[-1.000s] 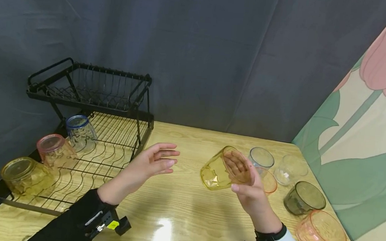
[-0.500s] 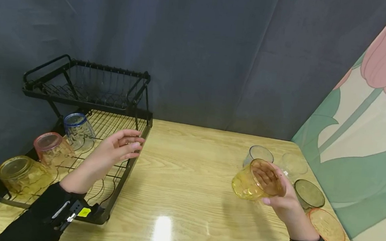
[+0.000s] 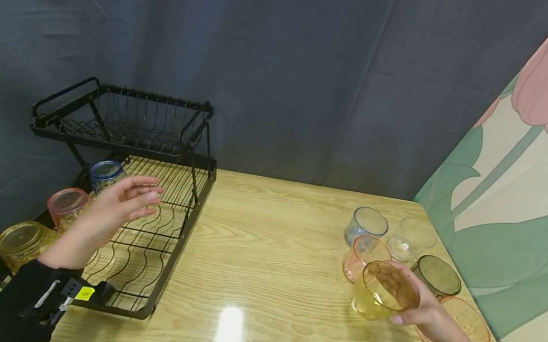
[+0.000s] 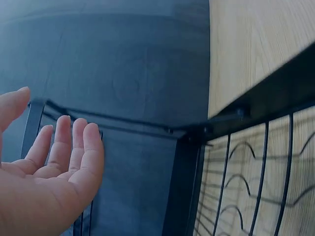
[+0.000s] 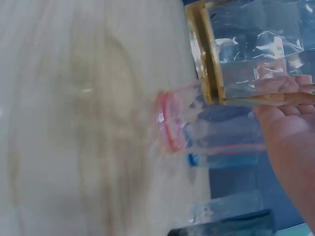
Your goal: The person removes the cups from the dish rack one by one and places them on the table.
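My right hand [image 3: 428, 311] grips a yellow glass [image 3: 365, 296], the thumb on its near side and the fingers seen through the far wall. The glass has its mouth up, tilted slightly toward the hand, low at the table's right side. Just behind it stands a pink glass [image 3: 355, 267], which it overlaps in the head view. In the right wrist view the yellow glass's thick amber end [image 5: 204, 54] shows above the pink glass [image 5: 170, 123]. My left hand [image 3: 116, 205] is empty, fingers loosely extended, over the lower tier of a black dish rack [image 3: 170, 269].
Upside-down blue [image 3: 106, 172], pink [image 3: 67, 204] and yellow [image 3: 21, 241] glasses line the rack's left side. Around my right hand stand a blue-rimmed glass [image 3: 357, 232], a clear glass [image 3: 402, 243], a grey-green glass [image 3: 438, 275] and an orange-rimmed glass [image 3: 470, 325]. A dark curtain [image 3: 278, 113] hangs behind.
My right hand has carried the yellow glass rightward and down toward the other glasses, turning it more upright. The left hand has moved left from over the table to over the rack.
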`<move>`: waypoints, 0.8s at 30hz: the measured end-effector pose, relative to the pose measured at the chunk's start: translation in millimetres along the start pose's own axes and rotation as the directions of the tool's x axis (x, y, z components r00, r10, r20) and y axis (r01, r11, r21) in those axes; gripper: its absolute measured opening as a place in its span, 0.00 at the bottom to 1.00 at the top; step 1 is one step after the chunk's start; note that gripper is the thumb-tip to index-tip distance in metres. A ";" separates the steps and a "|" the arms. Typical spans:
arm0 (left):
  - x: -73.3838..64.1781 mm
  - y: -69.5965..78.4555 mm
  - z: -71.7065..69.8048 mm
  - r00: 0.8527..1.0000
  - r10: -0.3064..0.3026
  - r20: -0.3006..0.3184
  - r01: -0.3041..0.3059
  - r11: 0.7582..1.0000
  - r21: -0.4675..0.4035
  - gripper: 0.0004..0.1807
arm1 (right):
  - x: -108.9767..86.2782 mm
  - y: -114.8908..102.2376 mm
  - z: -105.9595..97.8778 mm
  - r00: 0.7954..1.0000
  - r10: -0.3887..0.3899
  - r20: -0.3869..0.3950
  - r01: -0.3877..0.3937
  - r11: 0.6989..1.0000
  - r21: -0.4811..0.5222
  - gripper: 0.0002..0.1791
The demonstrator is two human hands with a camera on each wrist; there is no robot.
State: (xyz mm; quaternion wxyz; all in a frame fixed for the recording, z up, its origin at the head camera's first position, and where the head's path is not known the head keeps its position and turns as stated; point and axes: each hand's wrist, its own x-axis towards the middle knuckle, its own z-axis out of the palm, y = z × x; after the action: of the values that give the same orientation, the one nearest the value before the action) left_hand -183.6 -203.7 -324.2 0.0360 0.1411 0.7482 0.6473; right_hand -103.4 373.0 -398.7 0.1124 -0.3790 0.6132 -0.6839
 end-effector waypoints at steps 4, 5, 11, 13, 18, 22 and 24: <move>-2.7 -4.8 -12.8 1.000 0.007 -0.002 -0.007 0.999 -0.043 0.16 | -10.7 1.6 2.6 0.986 0.150 -0.074 -0.150 0.989 0.002 0.45; -3.7 -6.1 -16.1 1.000 0.010 -0.002 -0.010 0.998 -0.059 0.16 | -12.2 2.3 3.2 0.982 0.167 -0.083 -0.169 0.986 -0.008 0.45; -12.2 -12.2 -39.9 0.999 0.012 -0.036 -0.012 1.000 -0.004 0.18 | -18.8 5.6 6.7 0.976 0.187 -0.115 -0.189 0.982 -0.009 0.46; -16.4 -13.3 -49.5 0.998 -0.002 -0.070 0.012 0.990 0.141 0.19 | -20.8 7.3 7.4 0.980 0.174 -0.101 -0.174 0.985 0.008 0.45; -26.9 -16.2 -70.0 0.985 -0.044 -0.166 0.127 0.839 0.530 0.30 | -24.5 13.7 9.5 0.981 0.172 -0.088 -0.173 0.985 0.000 0.44; -31.7 -21.0 -80.7 0.972 -0.079 -0.220 0.206 0.734 0.647 0.35 | -26.8 19.1 10.8 0.965 0.218 -0.143 -0.224 0.974 -0.030 0.44; -34.0 -24.2 -86.0 0.968 -0.082 -0.236 0.224 0.698 0.680 0.36 | -27.1 21.5 10.1 0.968 0.207 -0.140 -0.213 0.976 -0.036 0.44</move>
State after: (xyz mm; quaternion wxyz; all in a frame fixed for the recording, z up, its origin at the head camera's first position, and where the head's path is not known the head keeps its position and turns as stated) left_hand -175.4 -297.9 -338.6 -0.0369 0.0197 0.9466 0.3197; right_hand -84.9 377.4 -429.3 0.1327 -0.2675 0.6734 -0.6763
